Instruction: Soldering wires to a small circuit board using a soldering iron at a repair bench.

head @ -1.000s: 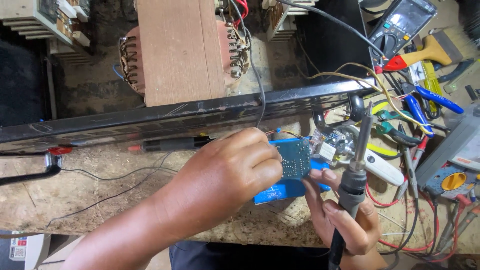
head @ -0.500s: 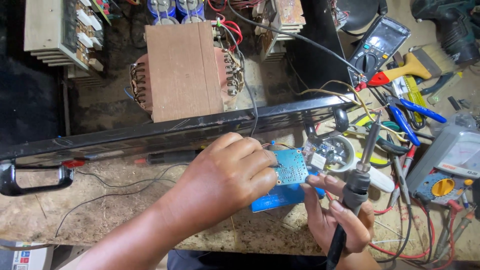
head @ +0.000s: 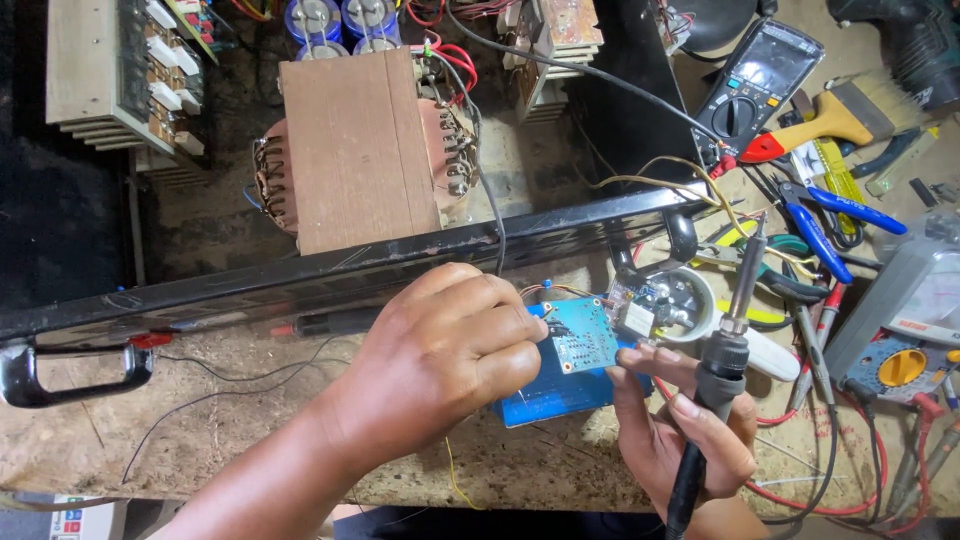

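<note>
at the desk's (head: 250, 440) near edge, the right hand (head: 680, 440) grips a soldering iron (head: 725, 365) upright, its fingers closed around it; the left hand's (head: 445, 360) fingers pinch a small blue circuit board (head: 582, 335). behind stands a large transformer (head: 360, 150).

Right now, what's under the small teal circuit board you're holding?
Under the teal circuit board lies a flat blue piece on the worn wooden bench. The left hand covers the piece's left end and the right hand, holding the soldering iron, hides its right corner.
</note>
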